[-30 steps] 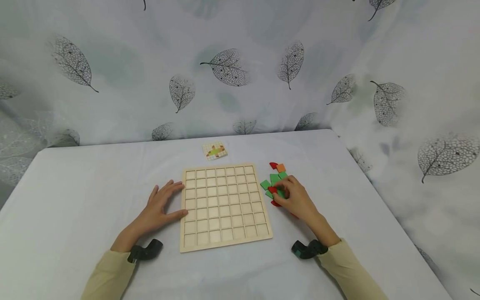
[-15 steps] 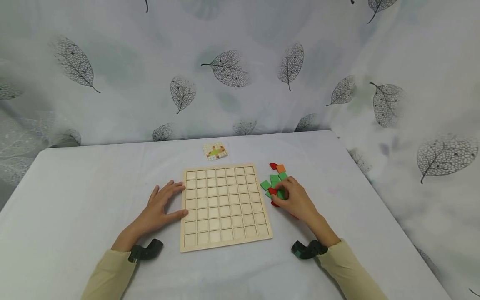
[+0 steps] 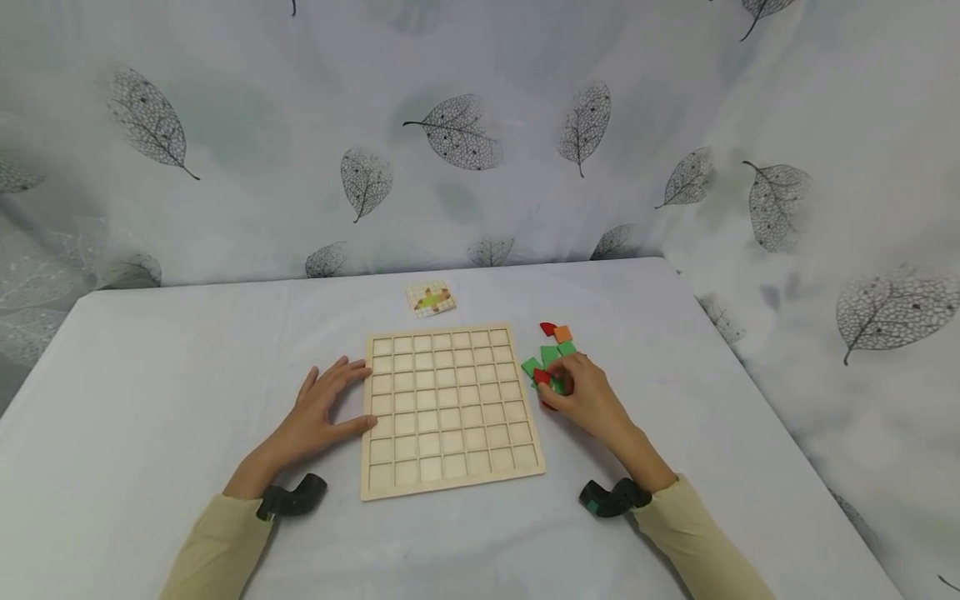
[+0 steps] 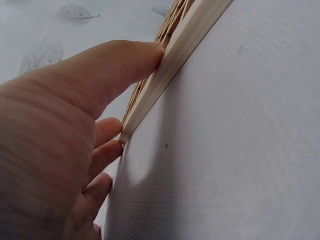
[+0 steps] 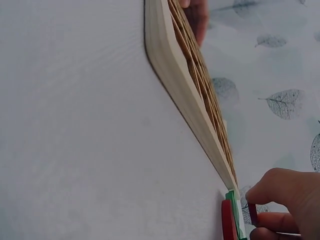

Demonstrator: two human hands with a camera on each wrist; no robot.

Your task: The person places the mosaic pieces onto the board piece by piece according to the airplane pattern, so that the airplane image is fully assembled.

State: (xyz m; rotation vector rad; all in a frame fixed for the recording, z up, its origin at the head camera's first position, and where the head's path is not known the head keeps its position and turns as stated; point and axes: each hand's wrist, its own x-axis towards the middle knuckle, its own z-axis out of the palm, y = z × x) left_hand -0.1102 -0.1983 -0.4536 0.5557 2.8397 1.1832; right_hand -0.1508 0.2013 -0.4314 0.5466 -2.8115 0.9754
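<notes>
A pale wooden grid board [image 3: 450,414] lies flat on the white-covered table. My left hand [image 3: 318,417] has its thumb and fingers spread and resting against the board's left edge; in the left wrist view the thumb tip [image 4: 152,52] touches the wooden frame. To the right of the board, my right hand [image 3: 588,396] pinches a red quarter-round tile [image 3: 542,377] between thumb and fingers. The right wrist view shows this red tile [image 5: 252,214] held on edge, above the pile. Under and around that hand lie green tiles [image 3: 550,355] and another red tile [image 5: 228,220], partly hidden.
Beyond the board lies a small printed pattern card [image 3: 431,298]. An orange square tile [image 3: 563,334] and a red curved tile [image 3: 548,329] sit at the pile's far end. A leaf-print cloth [image 3: 465,192] hangs behind the table.
My right hand has shifted slightly left, and the pinched red tile has moved with it. My left hand stays at the board's edge.
</notes>
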